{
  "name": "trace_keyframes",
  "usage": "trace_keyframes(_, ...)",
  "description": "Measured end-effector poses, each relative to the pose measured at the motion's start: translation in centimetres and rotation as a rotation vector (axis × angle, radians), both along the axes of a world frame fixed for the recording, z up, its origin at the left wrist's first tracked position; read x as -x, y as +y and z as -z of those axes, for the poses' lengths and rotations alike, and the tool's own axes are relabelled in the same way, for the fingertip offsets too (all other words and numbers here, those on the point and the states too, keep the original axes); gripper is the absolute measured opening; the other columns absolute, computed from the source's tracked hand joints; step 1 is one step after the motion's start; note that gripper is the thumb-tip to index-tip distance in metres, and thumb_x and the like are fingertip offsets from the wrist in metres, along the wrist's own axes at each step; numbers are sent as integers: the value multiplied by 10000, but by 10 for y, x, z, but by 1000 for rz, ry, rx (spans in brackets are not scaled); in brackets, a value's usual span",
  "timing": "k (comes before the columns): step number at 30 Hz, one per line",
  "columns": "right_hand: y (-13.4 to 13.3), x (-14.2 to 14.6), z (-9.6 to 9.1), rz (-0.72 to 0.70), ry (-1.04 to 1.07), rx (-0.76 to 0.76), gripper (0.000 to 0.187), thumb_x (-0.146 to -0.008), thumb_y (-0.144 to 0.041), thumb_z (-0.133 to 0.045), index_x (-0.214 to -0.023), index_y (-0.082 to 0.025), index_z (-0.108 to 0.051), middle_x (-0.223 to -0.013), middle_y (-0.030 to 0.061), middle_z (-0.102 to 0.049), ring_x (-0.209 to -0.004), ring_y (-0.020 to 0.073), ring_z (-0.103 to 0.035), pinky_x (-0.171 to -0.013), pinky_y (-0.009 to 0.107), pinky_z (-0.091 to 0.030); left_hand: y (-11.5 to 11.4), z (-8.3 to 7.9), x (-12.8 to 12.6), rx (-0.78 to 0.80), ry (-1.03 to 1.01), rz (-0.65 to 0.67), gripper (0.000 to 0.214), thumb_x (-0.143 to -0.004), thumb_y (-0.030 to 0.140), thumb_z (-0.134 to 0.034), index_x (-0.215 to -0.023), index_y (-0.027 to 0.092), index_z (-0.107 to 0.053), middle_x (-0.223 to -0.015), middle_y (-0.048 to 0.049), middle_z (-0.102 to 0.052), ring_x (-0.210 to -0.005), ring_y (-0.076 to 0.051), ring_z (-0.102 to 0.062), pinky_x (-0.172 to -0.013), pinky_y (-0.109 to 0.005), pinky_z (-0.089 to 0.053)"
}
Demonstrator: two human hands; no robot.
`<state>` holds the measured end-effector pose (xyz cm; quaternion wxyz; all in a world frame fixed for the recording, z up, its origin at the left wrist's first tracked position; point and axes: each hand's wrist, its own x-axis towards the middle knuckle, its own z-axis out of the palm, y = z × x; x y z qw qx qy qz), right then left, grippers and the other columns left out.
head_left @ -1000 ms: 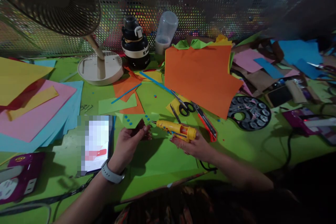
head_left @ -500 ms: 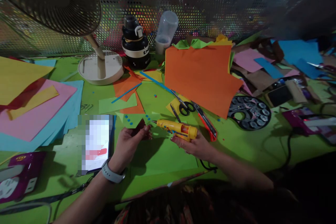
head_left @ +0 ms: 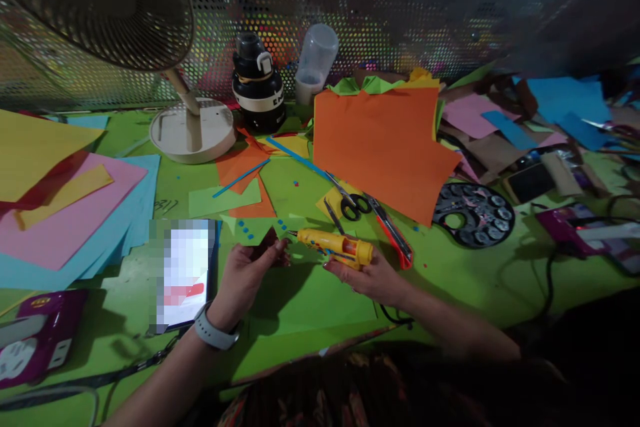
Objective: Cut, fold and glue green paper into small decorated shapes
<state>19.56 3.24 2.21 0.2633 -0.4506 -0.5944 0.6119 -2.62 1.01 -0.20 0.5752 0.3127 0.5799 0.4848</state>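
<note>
My left hand (head_left: 245, 275), with a grey watch on its wrist, pinches a small dark red piece of paper (head_left: 267, 245) over the green table (head_left: 300, 307). My right hand (head_left: 373, 275) is wrapped round a yellow glue gun (head_left: 339, 245). The gun's nozzle points left and sits right beside the dark paper piece. A phone (head_left: 184, 272) lies flat just left of my left hand.
A large orange sheet (head_left: 383, 147) stands behind the hands, with scissors (head_left: 350, 201) and a red cutter (head_left: 395, 235) in front of it. A fan base (head_left: 193, 128), black bottle (head_left: 257, 83) and clear cup (head_left: 315, 60) line the back. Coloured sheets (head_left: 65, 200) lie left, a round palette (head_left: 473, 213) right.
</note>
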Motion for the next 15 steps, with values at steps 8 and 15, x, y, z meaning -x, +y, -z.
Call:
trace_keyframes(8,1,-1,2,-34,30,-50,295,-784,-377,-661,-981,-157,-653,-756,21,-636,-594,109,-556,-505,221,-472,1,-7,-2,-1,-1,-2,200,-682,306,-766,-737,122,-710,-661,-10,-661,-564,-107,-600,-586,-222,-534)
trace_keyframes(15,2,-1,5,-50,9,-114,266,-791,-327,-651,-1004,-168,-652,-819,34,-667,-690,138,-606,-634,264,-531,0,-4,0,5,55,20,205,-686,322,-755,-719,122,-727,-670,-36,-675,-565,-123,-597,-585,-247,-533)
